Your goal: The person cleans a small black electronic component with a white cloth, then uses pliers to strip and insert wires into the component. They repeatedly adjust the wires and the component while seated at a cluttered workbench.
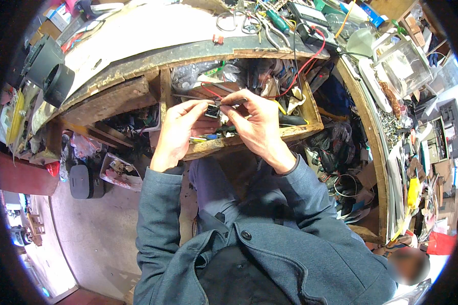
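Note:
Both my hands meet over an open wooden drawer (249, 144). My left hand (180, 127) pinches a small black part (212, 110) with a pale, shiny edge between thumb and fingers. Against that part's right side, my right hand (252, 117) has its thumb and fingers drawn together; whatever lies in its grip is mostly hidden. A thin red wire (211, 91) shows just above the right fingertips. Below the hands, the drawer holds pens or small tools, and a pair of pliers with black and yellow handles (291, 120) lies at its right.
A dark meter (310, 25) stands on the bench, its red lead (310, 63) hanging into the drawer. Scissors (251, 23), pliers (277, 38) and a green-handled screwdriver (276, 20) lie nearby. Clutter covers the right-hand bench. A black case (80, 182) and an open box (121, 173) sit lower left.

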Available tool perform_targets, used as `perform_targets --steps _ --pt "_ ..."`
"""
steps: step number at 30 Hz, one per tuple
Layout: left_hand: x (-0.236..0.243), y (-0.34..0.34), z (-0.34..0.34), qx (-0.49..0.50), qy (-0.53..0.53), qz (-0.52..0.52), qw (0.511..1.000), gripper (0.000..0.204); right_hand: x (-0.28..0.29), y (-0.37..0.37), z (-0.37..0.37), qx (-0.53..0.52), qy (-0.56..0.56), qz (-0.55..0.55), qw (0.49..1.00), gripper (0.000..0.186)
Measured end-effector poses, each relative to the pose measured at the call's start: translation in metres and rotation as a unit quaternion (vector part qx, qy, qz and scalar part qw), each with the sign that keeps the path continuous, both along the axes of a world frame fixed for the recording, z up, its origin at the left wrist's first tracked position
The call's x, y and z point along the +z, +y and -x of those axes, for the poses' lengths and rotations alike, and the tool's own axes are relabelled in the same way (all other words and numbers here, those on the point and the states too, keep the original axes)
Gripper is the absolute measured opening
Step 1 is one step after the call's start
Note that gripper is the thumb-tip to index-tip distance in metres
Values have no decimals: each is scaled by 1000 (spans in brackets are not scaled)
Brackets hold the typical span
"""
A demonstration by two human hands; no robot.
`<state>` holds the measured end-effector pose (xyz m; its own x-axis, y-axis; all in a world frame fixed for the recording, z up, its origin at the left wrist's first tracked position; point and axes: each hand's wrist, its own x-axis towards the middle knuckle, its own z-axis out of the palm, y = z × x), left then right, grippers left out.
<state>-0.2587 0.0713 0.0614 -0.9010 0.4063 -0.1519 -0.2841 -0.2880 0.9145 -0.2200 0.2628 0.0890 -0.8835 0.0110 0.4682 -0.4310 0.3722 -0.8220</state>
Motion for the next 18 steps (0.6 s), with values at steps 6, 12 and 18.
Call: perform_targets --steps 6,12,18 --pt "-2 0 0 -4 -3 -11 1000 26 -2 0 2 -7 5 -21 1000 15" --pt "-4 -1 1 -3 0 -11 1000 26 -7 -2 2 -13 54 -40 998 16" --pt "0 -1 0 1 -2 -17 1000 27 -4 -4 0 -1 45 -36 998 16"
